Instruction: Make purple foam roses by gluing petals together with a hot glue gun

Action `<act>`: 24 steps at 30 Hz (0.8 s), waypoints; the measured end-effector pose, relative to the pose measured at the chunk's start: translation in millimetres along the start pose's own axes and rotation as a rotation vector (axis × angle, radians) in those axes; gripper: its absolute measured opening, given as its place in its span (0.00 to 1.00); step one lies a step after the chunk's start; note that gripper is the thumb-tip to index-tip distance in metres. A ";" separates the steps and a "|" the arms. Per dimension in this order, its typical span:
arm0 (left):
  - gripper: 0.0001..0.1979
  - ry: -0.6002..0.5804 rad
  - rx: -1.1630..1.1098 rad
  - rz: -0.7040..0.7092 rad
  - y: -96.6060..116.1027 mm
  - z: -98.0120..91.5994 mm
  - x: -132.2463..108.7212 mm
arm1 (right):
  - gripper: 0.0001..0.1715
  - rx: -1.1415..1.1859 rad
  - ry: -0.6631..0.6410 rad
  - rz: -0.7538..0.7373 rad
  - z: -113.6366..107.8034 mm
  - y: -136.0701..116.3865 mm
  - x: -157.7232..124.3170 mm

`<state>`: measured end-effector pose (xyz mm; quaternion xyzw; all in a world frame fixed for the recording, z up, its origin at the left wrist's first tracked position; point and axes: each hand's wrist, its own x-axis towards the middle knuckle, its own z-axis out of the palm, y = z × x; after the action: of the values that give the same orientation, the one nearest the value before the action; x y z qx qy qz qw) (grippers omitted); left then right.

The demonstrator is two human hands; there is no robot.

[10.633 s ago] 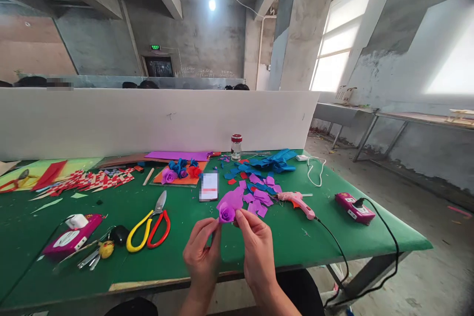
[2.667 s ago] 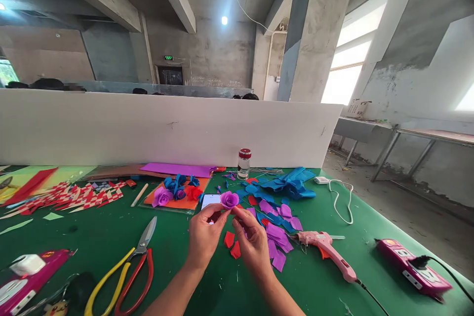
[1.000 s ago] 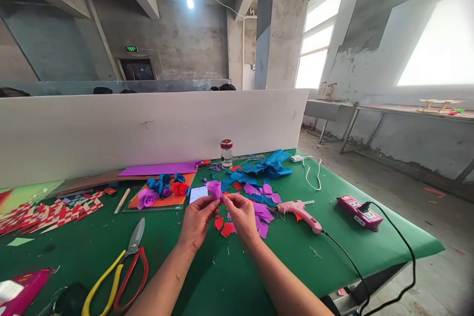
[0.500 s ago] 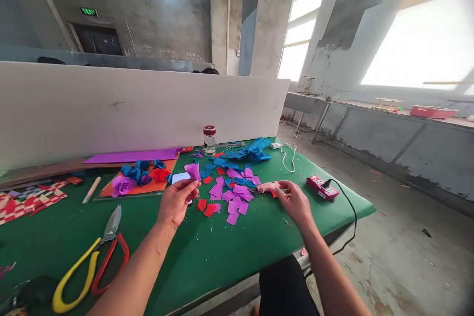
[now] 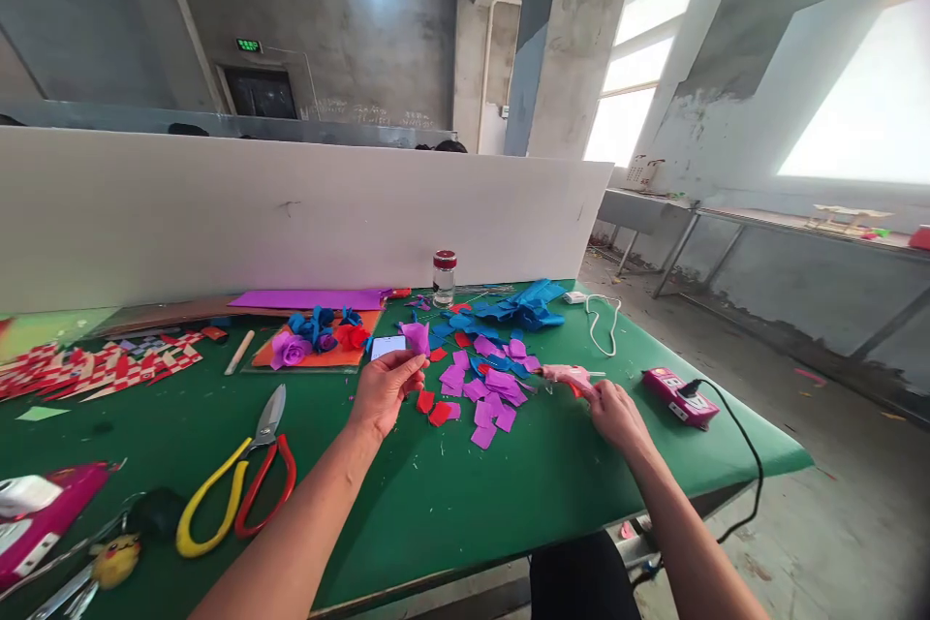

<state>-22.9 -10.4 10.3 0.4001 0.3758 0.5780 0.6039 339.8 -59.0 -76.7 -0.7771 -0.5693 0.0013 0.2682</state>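
My left hand [image 5: 384, 394] pinches a small purple crepe-paper flower [image 5: 416, 337] upright between thumb and fingers. On the right, my right hand [image 5: 617, 415] is closed on the handle of a pink hot glue gun [image 5: 568, 374], whose nozzle points left. A pale stick juts from the gun's back end. Between the hands lie cut purple paper pieces [image 5: 501, 383] and a few red pieces [image 5: 440, 414]. Behind the left hand, a phone [image 5: 387, 346] with a lit screen is partly covered. Finished paper flowers [image 5: 291, 350] in purple, blue and red rest on an orange sheet.
Yellow-and-red-handled scissors [image 5: 265, 450] lie left of my left arm. A red-lidded jar [image 5: 445, 279] stands before the white partition [image 5: 305, 213]. Blue paper [image 5: 534, 305] lies at the back. A pink power strip [image 5: 680, 397] with a black cord sits near the right table edge.
The view has turned left, so things appear further right. My right hand has taken hold of the glue gun's handle and raised its back end slightly. The left hand still holds the flower.
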 end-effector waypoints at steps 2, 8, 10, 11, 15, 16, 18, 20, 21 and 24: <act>0.15 0.003 -0.001 -0.006 -0.1 -0.4 -0.2 | 0.15 0.088 0.034 0.059 -5.5 -4.2 -2.3; 0.15 0.001 -0.013 -0.002 1.0 0.1 0.3 | 0.27 0.763 -0.071 0.149 -31.6 -41.3 -10.7; 0.15 0.001 -0.012 -0.004 1.0 -0.3 0.2 | 0.31 0.981 -0.125 0.118 -41.4 -58.5 -15.5; 0.15 0.000 -0.011 -0.007 0.8 -0.6 0.0 | 0.31 1.076 -0.198 0.092 -46.2 -67.5 -18.7; 0.14 0.002 -0.013 -0.020 -0.7 -1.0 -0.5 | 0.26 1.223 -0.413 0.084 -60.3 -106.3 -35.2; 0.14 0.004 -0.014 -0.025 -1.0 -0.8 -0.6 | 0.26 1.231 -0.427 0.060 -61.7 -116.5 -39.4; 0.14 0.009 -0.011 -0.031 -1.2 -0.2 -0.7 | 0.29 1.228 -0.417 -0.008 -61.4 -136.0 -46.7; 0.14 0.013 -0.002 -0.025 -0.6 0.7 -1.1 | 0.32 1.182 -0.365 -0.091 -57.7 -152.6 -52.3; 0.14 0.015 0.004 -0.021 -0.2 1.2 -1.5 | 0.32 1.123 -0.335 -0.135 -55.2 -159.4 -54.4; 0.15 0.018 0.025 -0.007 1.3 2.8 -3.4 | 0.24 0.901 -0.208 -0.241 -48.1 -173.6 -59.0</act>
<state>-21.0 -13.9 12.5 0.4008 0.3898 0.5747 0.5975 180.3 -95.2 19.2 -0.5079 -0.6219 0.2945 0.5182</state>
